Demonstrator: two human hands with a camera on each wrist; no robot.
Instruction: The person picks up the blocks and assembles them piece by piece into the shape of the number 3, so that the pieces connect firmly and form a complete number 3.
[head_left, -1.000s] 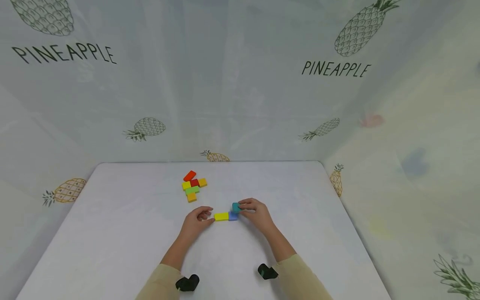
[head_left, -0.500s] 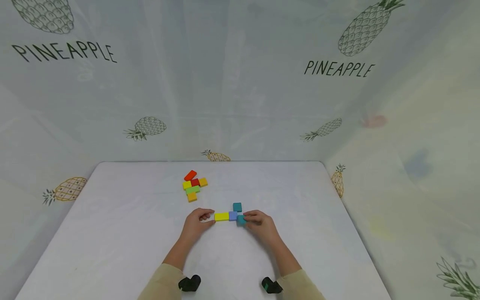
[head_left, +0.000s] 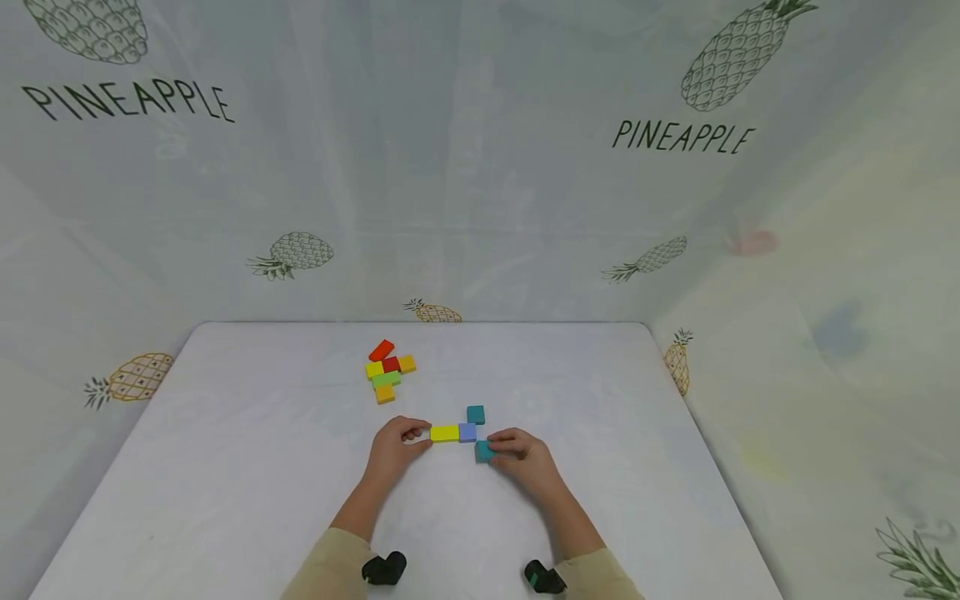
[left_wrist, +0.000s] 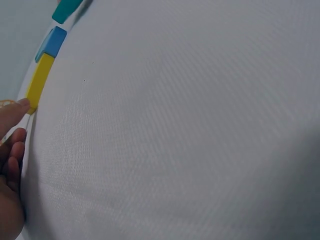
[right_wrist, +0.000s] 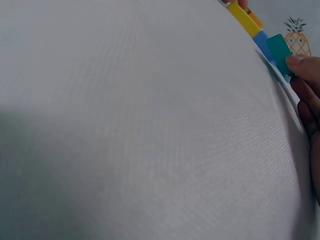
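Note:
A yellow block (head_left: 444,433) and a blue block (head_left: 467,432) lie end to end in a row on the white table. My left hand (head_left: 392,448) holds the left end of the yellow block between thumb and forefinger; in the left wrist view the thumb (left_wrist: 17,107) touches that end. Behind the blue block sits a teal block (head_left: 476,414). My right hand (head_left: 527,460) pinches a second teal block (head_left: 483,452), at the front right of the blue block and apart from it. The right wrist view shows this held teal block (right_wrist: 280,50) tilted against the thumb.
Farther back on the table (head_left: 262,450) is a cluster of coloured blocks: an orange-red one (head_left: 381,350), a dark red one (head_left: 391,364), a green one (head_left: 387,379) and several yellow-orange ones. A pineapple-print curtain (head_left: 480,167) hangs behind the table.
My right hand has left one teal block behind the blue one. It now holds a second teal block, which has moved toward me. The left hand stays at the yellow block.

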